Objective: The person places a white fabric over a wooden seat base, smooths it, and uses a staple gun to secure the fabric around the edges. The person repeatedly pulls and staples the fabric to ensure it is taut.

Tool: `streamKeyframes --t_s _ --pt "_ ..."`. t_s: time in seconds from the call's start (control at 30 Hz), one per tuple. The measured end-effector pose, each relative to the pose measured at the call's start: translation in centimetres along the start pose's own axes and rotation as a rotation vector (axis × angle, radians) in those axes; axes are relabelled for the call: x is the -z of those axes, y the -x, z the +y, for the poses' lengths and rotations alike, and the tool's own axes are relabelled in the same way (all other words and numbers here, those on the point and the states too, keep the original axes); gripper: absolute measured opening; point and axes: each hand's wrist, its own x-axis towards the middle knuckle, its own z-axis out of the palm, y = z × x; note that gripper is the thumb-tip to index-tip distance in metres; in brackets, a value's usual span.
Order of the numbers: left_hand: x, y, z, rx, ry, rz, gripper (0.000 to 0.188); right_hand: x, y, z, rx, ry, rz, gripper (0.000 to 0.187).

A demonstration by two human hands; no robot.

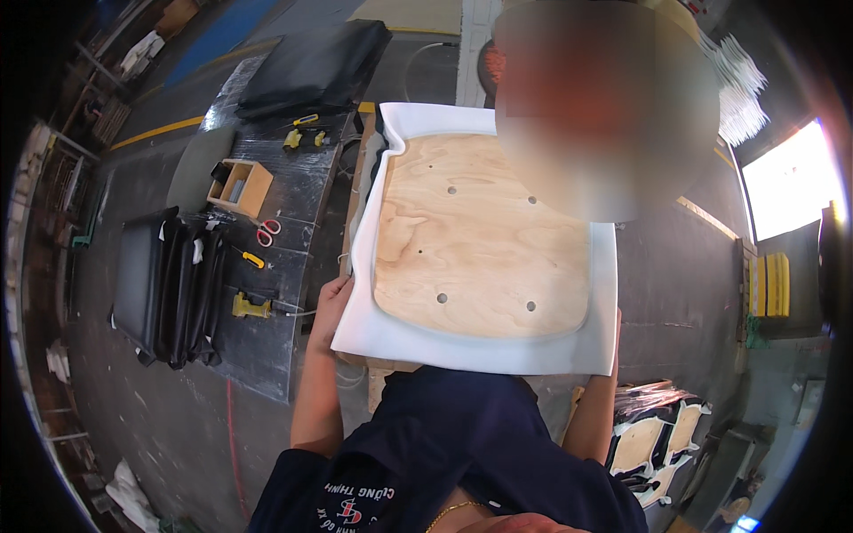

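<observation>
Foam [480, 352] under plywood [487, 244] lies between left fingers [335, 289] gripping its edge and right fingers [619, 322], hold unclear.

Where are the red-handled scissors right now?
In the head view, the scissors lie on the dark table to the person's left, just below the wooden box and up and right of the yellow-handled screwdriver.

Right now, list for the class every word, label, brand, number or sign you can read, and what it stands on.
Navy shirt: pale, upside-down lettering with an emblem; I won't copy its wording.
Yellow tools: any markings too small to read.
Plywood board, white padding: no lettering visible.
</observation>
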Motion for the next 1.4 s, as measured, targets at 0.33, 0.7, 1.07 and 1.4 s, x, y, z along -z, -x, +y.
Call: streamKeyframes --t_s 0.33,0.7,1.07,1.4 --pt "3.0 -0.6 -1.1 0.066 0.148 -0.101 0.034 -0.2 -0.5 0.0 -0.047 0.081 0.041 0.038" --pt "-1.0 -6.9 4.0 -0.08 -0.307 0.08 0.036 -4.3 -3.0 -4.4 -0.009 -0.204 0.084 0.044" --pt "-0.3 -5.1 3.7 0.04 0.169 0.022 0.029 -5.4 -2.7 -5.3 -0.101 -0.26 0.167 0.026" --pt "-5.3 -5.5 8.1 -0.53 -0.791 0.219 0.059 0.0 -3.1 -12.8 0.08 0.141 0.089 0.047"
